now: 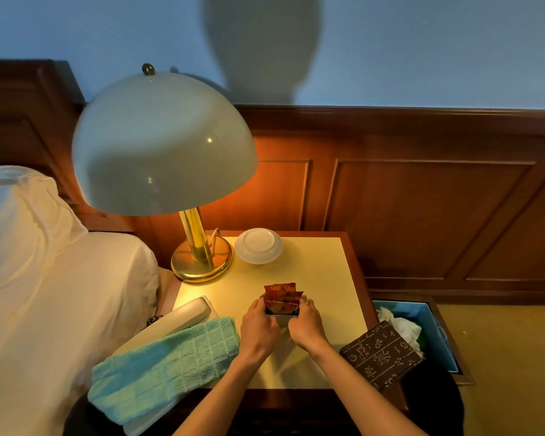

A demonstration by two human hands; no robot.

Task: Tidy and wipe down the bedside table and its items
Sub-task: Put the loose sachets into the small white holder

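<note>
**Hands closing around a small holder of packets**

Both forearms are reaching in from the bottom edge. Left hand (258, 325) and right hand (307, 325) are each pressing their grip against a small holder (282, 319), mostly hiding it; red packets (283, 298) are sticking up mid-surface (321, 278). Green towel (167, 363) is covering part of a white phone (186, 313).

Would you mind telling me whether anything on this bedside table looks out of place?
The patterned dark box sits tilted, overhanging the table's right front corner above the bin. The white bowl by the lamp is upside down.
</note>
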